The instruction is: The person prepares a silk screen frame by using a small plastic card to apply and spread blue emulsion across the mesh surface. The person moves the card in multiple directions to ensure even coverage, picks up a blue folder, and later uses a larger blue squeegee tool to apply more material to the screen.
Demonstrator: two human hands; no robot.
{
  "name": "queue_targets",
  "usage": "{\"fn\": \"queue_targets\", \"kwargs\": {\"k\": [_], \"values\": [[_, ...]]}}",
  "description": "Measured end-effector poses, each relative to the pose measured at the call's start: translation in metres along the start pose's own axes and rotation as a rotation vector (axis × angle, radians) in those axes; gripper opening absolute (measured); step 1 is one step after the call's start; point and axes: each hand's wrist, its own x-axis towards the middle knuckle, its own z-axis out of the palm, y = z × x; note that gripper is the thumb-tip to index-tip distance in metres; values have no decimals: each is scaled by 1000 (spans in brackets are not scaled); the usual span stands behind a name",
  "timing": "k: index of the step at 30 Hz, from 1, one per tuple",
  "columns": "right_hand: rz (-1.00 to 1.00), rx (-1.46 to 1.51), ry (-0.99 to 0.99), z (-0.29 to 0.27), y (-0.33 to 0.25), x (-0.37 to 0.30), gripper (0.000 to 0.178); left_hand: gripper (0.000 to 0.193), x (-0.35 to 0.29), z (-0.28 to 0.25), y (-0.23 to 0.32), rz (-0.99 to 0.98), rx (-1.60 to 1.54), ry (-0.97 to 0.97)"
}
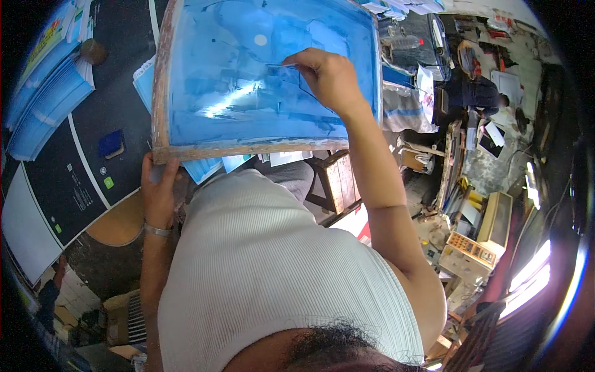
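A wood-edged screen printing frame [260,150] with blue mesh fills the upper middle in front of me. At its near left corner my left hand [160,192] is closed, thumb and fingers on the wood. My right hand [325,74] reaches over the mesh with its fingertips pinched together. A thin, pale edge shows at those fingertips, too slight to name. Bright light glares off the mesh to the left of that hand, and a small pale round spot [260,40] lies beyond it. Blue-white printed sheets [202,168] stick out from under the frame's near edge.
On the dark table at left lie a stack of blue printed sheets [52,118] and a small dark-blue block [111,144]. A brown round thing [93,52] sits by the stack. At right are a clear bottle [403,42] and a person in dark clothes [474,93] farther off.
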Motion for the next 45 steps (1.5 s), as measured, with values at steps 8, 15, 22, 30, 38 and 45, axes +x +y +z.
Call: {"fn": "queue_targets", "kwargs": {"k": [8,15,22,30,38,45], "values": [[20,-24,-19,-1,-16,-25,20,43,1,1,0,-22,-23,-4],[44,-29,-44,-6,-35,-43,20,46,0,2,4,-61,-51,-14],[66,35,-103,-9,-47,-55,20,47,0,-2,1,-32,96,20],[289,452,-20,-28,24,-32,22,45,1,-5,-2,-53,-3,-31],[360,518,-79,-32,47,-11,22,44,1,-4,-3,-42,-41,-39],[624,599,6,-27,18,-46,24,49,0,-3,-4,-57,-54,-24]]}}
